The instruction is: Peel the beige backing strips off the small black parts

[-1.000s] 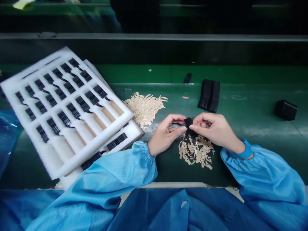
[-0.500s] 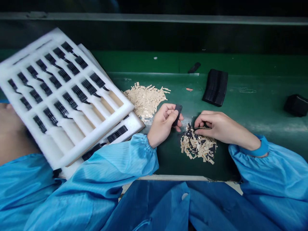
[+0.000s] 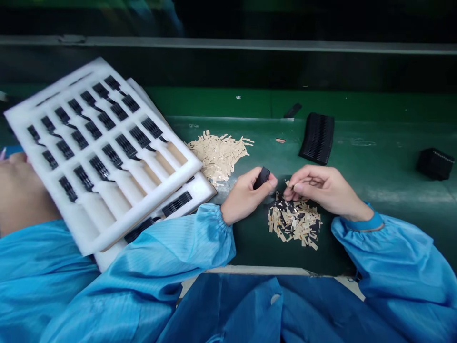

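Note:
My left hand is closed around a small black plastic piece, held upright between thumb and fingers. Just to its right, my right hand pinches what looks like a small pale strip at the fingertips, partly hidden by the fingers. Below that hand lies a loose pile of small beige and black strips on the green work surface. A larger heap of beige strips lies beyond my left hand.
White foam trays holding black comb-like parts are stacked at the left, partly over my left sleeve. Behind my hands lies a row of black pieces, with another black block far right. Another person's blurred arm is at the left edge.
My right hand has lifted slightly off the pile, its fingertips now pinched nearer my left hand. My left hand has turned the black piece and brought its thumb round it. The view has shifted slightly.

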`<state>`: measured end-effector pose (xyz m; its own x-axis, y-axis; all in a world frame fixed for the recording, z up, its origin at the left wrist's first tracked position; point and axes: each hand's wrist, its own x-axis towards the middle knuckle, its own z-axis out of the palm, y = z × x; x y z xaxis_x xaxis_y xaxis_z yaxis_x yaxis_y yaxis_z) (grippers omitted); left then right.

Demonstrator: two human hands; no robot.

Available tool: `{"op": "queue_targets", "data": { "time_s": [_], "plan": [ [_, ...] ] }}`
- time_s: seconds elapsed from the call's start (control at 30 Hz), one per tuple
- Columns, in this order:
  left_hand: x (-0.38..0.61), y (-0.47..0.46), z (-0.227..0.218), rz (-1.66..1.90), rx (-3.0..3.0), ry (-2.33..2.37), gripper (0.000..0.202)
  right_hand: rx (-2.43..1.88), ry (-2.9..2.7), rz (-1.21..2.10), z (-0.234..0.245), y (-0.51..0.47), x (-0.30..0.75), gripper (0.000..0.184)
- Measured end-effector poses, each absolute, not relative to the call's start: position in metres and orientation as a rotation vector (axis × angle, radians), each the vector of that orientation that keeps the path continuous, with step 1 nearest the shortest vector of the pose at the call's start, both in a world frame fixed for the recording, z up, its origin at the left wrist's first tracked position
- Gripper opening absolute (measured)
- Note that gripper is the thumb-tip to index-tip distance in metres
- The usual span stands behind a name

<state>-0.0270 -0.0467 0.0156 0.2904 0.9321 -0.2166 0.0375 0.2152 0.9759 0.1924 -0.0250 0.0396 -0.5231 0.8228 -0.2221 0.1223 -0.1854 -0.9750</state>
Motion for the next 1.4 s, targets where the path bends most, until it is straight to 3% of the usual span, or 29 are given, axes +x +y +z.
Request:
{"op": "queue_targets", "data": {
  "time_s": [0.2, 0.37, 0.47, 0.7, 0.93, 1.1, 1.23, 1.33, 1.4],
  "plan": [
    [-0.028, -0.046, 0.014, 0.84, 1.303, 1.095, 0.022, -1.02, -1.588, 1.663, 0.025, -0.036, 0.178, 0.012],
    [-0.027, -0.046, 0.013, 0.894, 1.284, 1.153, 0.021, -1.065, -1.554, 1.657, 0.021, -0.038, 0.173, 0.022],
    [-0.026, -0.046, 0.013, 0.903, 1.248, 1.171, 0.02, -1.126, -1.608, 1.62, 0.022, -0.038, 0.17, 0.018],
    [-0.025, -0.049, 0.007, 1.006, 1.433, 1.3, 0.011, -1.22, -1.862, 1.132, 0.019, -0.043, 0.165, 0.011],
    [-0.03, -0.053, 0.005, 0.956, 1.811, 1.29, 0.006, -1.227, -1.958, 0.927, 0.02, -0.044, 0.166, 0.008],
    [-0.034, -0.046, 0.007, 1.049, 1.628, 1.445, 0.009, -1.237, -1.869, 0.948, 0.02, -0.043, 0.164, 0.007],
    [-0.046, -0.035, 0.009, 1.18, 1.517, 1.722, 0.032, -1.294, -1.684, 1.059, 0.016, -0.038, 0.166, 0.01],
    [-0.051, -0.033, 0.01, 1.223, 1.527, 1.696, 0.007, -1.318, -1.691, 1.089, 0.015, -0.037, 0.168, 0.012],
    [-0.049, -0.036, 0.011, 1.181, 1.557, 1.604, 0.02, -1.317, -1.726, 1.078, 0.016, -0.038, 0.168, 0.011]
  ]
}}
